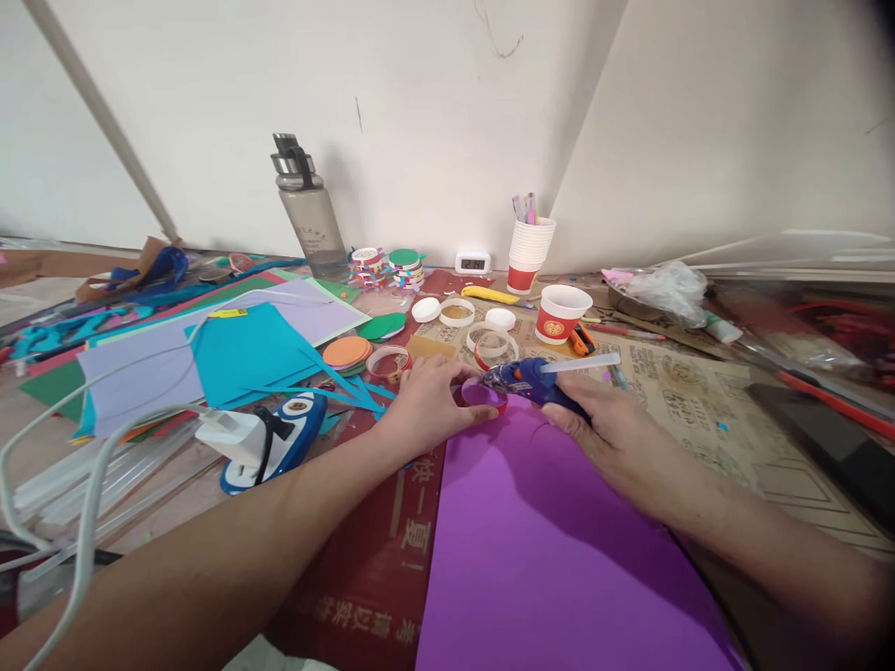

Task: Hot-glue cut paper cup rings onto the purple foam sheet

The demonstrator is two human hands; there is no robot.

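The person is leaning over a cluttered craft table, and the right hand [607, 431] is wrapping closed around the grip of a blue glue gun [532, 380], a clear glue stick [579, 363] poking out of its back end. The nozzle is pointing left at a small red-rimmed ring [484, 395], which is sitting at the far edge of a big purple sheet [552, 540]. The left hand [426, 403] is curling loosely over that ring, fingertips touching its near-left side (whether it is actually pinching it, I cannot tell). Just beyond the hands, more cut rings [491, 343] are lying on newspaper [706, 401], with a red paper cup [561, 313] behind them. Off to the left, teal paper [246, 352] is overlapping lilac sheets.
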